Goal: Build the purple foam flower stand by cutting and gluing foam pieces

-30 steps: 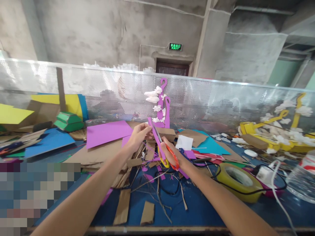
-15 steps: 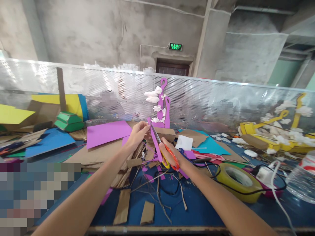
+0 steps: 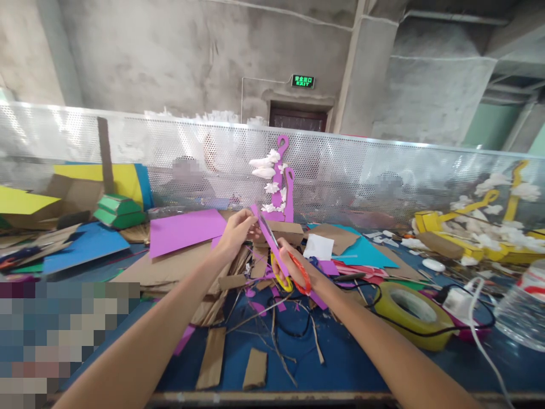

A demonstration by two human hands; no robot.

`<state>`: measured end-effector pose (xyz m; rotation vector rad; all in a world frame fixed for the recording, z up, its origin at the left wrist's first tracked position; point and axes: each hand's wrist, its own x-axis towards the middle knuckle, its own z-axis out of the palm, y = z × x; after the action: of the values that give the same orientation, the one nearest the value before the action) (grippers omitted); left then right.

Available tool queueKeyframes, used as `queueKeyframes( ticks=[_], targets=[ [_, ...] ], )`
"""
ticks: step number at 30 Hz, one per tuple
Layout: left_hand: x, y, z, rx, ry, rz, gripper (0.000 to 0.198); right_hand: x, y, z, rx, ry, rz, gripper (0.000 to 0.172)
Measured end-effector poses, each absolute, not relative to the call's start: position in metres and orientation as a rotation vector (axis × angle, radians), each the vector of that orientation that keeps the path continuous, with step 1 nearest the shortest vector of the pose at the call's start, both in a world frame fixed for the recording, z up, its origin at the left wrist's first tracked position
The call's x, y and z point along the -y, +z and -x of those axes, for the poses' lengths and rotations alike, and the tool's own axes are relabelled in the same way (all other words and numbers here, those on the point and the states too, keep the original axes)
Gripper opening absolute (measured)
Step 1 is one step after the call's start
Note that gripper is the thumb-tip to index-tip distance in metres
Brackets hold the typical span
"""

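My left hand pinches the upper end of a narrow purple paper strip, which slants down to the right. The fingers of my right hand are wrapped round the handles of a pair of scissors, one loop orange-red and the other yellow. The blades point up and to the left, lying along the strip. Whether they are cutting into it I cannot tell. Behind my hands stands a purple paper model with white crumpled flower shapes on it.
Purple sheets and cardboard lie at left, beside a green box shape. A yellow tape roll, a white charger with a cord and a plastic bottle stand at right. Paper scraps and twigs litter the front. A perforated metal panel runs behind.
The purple strip's lower end has swung slightly to the right, toward my right hand, and its upper end has shifted a little left. Both hands keep their holds.
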<state>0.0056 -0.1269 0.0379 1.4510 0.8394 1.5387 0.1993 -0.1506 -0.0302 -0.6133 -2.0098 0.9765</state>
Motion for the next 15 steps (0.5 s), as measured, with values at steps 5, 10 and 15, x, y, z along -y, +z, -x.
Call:
queueKeyframes(
  ticks=[5,10,15],
  targets=[
    [0.1253,0.0367,-0.0057,-0.824,1.526,-1.413,0.017,0.1515,-0.0280,-0.1987,2.003,0.993,0.615,0.044],
    [0.1257,0.0362,-0.0054,-0.851,1.528,-1.462,0.017,0.1524,-0.0287,-0.1962,1.998,0.943,0.660,0.044],
    [0.1258,0.0363,-0.0053,-0.855,1.539,-1.505,0.018,0.1557,-0.0286,-0.1932,1.952,0.967,0.751,0.047]
  ],
)
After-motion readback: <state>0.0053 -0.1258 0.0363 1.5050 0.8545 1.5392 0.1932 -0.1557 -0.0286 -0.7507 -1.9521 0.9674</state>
